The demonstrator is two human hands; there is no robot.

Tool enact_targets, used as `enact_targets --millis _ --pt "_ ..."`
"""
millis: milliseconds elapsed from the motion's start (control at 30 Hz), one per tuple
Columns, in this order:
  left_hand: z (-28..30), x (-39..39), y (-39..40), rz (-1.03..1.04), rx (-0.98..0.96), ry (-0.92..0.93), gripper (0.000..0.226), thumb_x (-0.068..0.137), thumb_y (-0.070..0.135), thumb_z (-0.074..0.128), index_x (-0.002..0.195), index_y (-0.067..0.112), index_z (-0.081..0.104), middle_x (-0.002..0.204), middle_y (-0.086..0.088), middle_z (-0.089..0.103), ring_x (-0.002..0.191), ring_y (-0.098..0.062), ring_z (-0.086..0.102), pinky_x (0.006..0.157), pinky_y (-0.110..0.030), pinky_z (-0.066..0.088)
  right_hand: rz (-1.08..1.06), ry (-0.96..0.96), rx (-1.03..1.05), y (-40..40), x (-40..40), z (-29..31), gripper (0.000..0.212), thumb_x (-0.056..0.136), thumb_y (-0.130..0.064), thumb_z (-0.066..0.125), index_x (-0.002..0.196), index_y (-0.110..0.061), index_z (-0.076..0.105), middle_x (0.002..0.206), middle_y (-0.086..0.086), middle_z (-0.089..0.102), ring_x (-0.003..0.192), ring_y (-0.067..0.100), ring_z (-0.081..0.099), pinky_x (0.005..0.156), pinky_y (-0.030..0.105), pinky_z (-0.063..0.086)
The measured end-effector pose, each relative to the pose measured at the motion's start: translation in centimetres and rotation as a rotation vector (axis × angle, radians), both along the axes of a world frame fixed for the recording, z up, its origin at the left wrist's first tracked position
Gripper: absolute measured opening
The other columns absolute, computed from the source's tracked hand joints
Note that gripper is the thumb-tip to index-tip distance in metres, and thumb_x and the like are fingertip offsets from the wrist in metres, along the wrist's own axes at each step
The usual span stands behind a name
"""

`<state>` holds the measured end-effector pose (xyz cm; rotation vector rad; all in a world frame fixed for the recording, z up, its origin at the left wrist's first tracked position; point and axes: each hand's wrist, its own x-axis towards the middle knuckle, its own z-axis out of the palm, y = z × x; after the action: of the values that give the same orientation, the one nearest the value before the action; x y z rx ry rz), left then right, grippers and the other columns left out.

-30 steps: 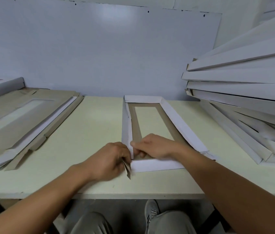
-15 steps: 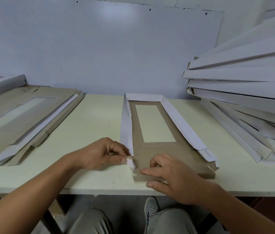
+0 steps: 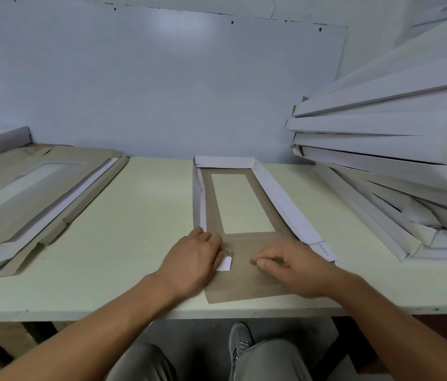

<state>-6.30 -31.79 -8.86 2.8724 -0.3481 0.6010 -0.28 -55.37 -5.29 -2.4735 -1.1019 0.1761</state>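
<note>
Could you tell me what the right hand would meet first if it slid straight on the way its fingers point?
The right hand points left across the brown panel; it would likely meet the white flap first, which the left hand holds.

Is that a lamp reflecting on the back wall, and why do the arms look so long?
Head view: a soft glare patch, likely a light's reflection, sits on the wall panel. In the same view the wide-angle lens stretches the forearms toward the bottom corners. The light is dim and even and the shadows are faint. The left hand and right hand look slightly soft.
</note>
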Motion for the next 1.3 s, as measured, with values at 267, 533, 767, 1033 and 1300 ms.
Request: enact_targets --millis 267,533,767,1033,1300 --pt "0.5 -0.1 2.0 -0.162 -0.114 0.142 0.020 0.096 0.036 0.055 0.097 0.018 0.048 0.091 0.002 0.055 0.089 -0.015 0.043 0.077 -0.032 0.042 -0.522 -0.203 -0.124 -6.3 5.6 0.7 0.017 0.098 -0.037 0.049 0.105 -0.036 0.064 0.116 -0.003 0.045 0.113 0.023 0.039 0.087 0.034 0.034" --pt "0.7 0.2 1.1 -0.147 0.049 0.024 0.027 0.097 0.019 0.046 0.117 0.034 0.036 0.088 0.001 0.053 0.080 -0.023 0.045 0.067 -0.036 0.045 -0.460 0.439 -0.022 -7.2 6.1 2.2 0.017 0.096 -0.031 0.059 0.102 -0.031 0.043 0.055 0.008 0.061 0.044 0.022 0.047 0.045 0.027 0.045" --pt "1.6 -0.1 0.7 -0.242 0.172 0.096 0.029 0.100 0.044 0.046 0.101 0.018 0.056 0.094 0.003 0.052 0.082 -0.019 0.044 0.076 -0.037 0.046 -0.560 0.532 0.185 -7.3 7.3 1.3 0.023 0.088 0.001 0.046 0.096 -0.010 0.065 0.051 0.006 0.054 0.038 0.019 0.044 0.038 0.022 0.035" --pt "2.0 -1.1 0.2 -0.246 0.040 0.196 0.021 0.088 0.020 0.028 0.105 0.028 0.035 0.105 0.006 0.042 0.088 -0.016 0.038 0.080 -0.028 0.042 -0.410 0.942 0.417 -8.5 7.7 1.4 0.021 0.095 -0.012 0.064 0.104 0.003 0.075 0.093 0.029 0.070 0.066 0.028 0.069 0.057 0.030 0.059" --pt "2.0 -1.1 1.1 -0.200 0.098 0.112 0.026 0.101 0.031 0.044 0.103 0.013 0.063 0.105 0.000 0.061 0.102 -0.019 0.056 0.088 -0.030 0.046 -0.387 0.594 0.298 -8.1 7.0 0.1 0.008 0.093 -0.006 0.067 0.087 0.000 0.068 0.069 0.019 0.068 0.042 0.018 0.048 0.042 0.023 0.037"
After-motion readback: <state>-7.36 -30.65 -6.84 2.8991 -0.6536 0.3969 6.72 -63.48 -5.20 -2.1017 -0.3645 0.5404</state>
